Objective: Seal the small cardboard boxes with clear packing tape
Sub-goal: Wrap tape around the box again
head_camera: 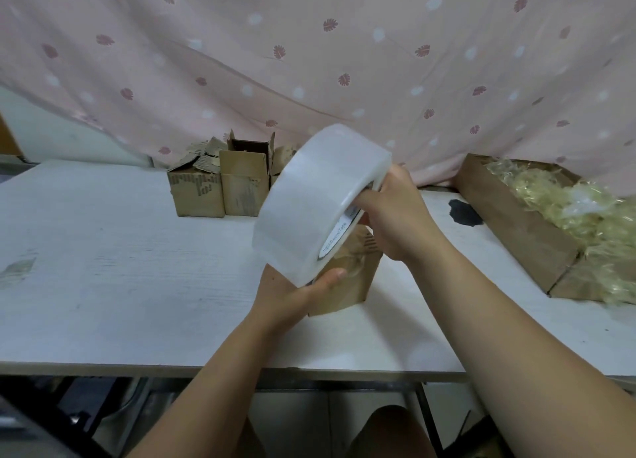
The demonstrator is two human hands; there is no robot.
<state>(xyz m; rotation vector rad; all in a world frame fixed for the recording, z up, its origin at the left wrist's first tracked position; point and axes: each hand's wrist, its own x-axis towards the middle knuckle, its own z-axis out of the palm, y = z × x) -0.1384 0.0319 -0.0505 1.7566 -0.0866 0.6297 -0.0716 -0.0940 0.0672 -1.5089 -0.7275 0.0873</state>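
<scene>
A large roll of clear packing tape (309,203) is held up above the table's middle. My right hand (392,213) grips it with fingers hooked through its core. Below it, my left hand (296,292) cups the roll's lower edge and lies against a small cardboard box (347,285) standing on the white table (120,268). The roll hides most of that box's top. Three more small cardboard boxes (220,185) stand in a row at the back, their flaps open and ragged.
A long cardboard tray (516,223) full of pale shredded filler (585,210) lies at the right. A dark patch (463,212) marks the table beside it. A pink patterned curtain (309,62) hangs behind. The table's front edge runs just below my forearms.
</scene>
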